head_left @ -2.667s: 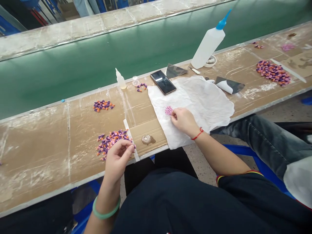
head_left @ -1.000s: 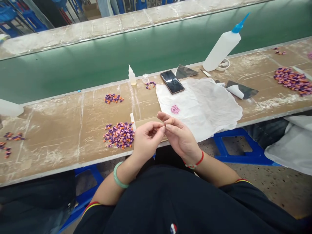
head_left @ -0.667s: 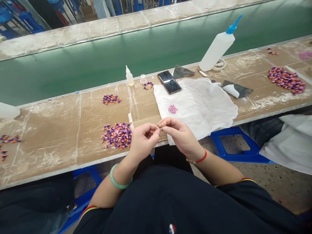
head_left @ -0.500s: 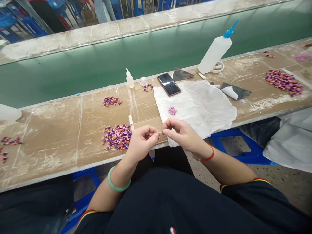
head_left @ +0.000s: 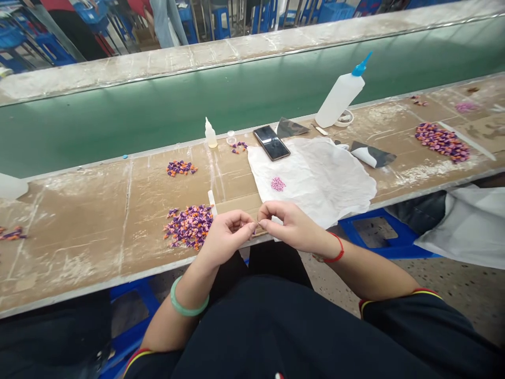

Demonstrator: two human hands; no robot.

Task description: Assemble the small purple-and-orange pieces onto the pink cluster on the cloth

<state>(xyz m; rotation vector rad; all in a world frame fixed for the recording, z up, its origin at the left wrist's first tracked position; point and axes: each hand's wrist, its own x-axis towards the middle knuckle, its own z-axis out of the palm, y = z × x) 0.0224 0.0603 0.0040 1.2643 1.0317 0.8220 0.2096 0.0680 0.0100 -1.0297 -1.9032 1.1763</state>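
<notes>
My left hand [head_left: 229, 238], with a green bangle at the wrist, pinches a small purple piece [head_left: 253, 232] that its fingertips mostly hide. Facing it, my right hand [head_left: 292, 227] has thumb and forefinger pressed together close to that piece; whatever they grip is too small to make out. Just left of my left hand lies a heap of small purple, pink and orange pieces [head_left: 188, 227], with a white stick [head_left: 212, 201] beside it. Beyond my right hand, tiny pink bits [head_left: 278, 184] sit on a white cloth [head_left: 327, 168].
Behind are a small dropper bottle [head_left: 210, 134], a phone [head_left: 272, 142] and a big white bottle [head_left: 340, 99] with a blue nozzle. Smaller piles [head_left: 181, 168] and a larger one [head_left: 442, 142] lie along the table. A green strip [head_left: 158, 108] runs behind it.
The view has tilted slightly, so the table sits a little lower in the picture. Both hands stay together fingertip to fingertip, with the right fingertips now closer to the left.
</notes>
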